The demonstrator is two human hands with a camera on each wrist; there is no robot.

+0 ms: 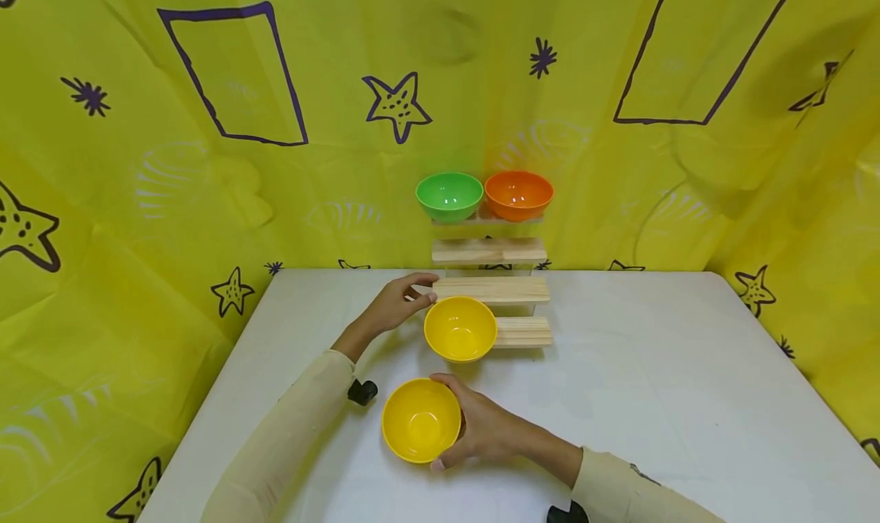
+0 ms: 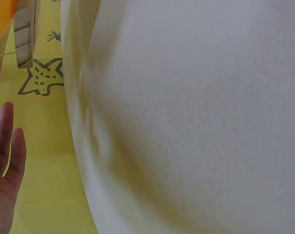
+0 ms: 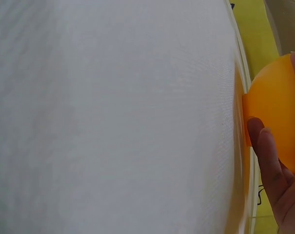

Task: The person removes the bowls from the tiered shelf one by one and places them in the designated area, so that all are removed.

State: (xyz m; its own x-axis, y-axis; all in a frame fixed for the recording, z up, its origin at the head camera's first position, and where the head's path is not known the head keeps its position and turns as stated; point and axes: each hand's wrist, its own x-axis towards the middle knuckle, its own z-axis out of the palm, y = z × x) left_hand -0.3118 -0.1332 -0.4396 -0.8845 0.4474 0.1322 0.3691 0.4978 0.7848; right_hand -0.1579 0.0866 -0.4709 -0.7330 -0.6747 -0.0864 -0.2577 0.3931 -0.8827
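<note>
A yellow bowl is low over the front of the table, tilted a little. My right hand grips its right side, fingers and thumb spread around it; the right wrist view shows the bowl's outer wall. A second yellow bowl sits on the left part of the lowest slat of a stepped wooden rack. My left hand is at the rack's left side, its fingertips by the end of a slat. Those fingers look fairly straight in the left wrist view, though whether they touch cannot be told.
On the top slat a green bowl and an orange bowl stand side by side. Below them is a bare slat. The white table meets a yellow patterned backdrop behind and at both sides.
</note>
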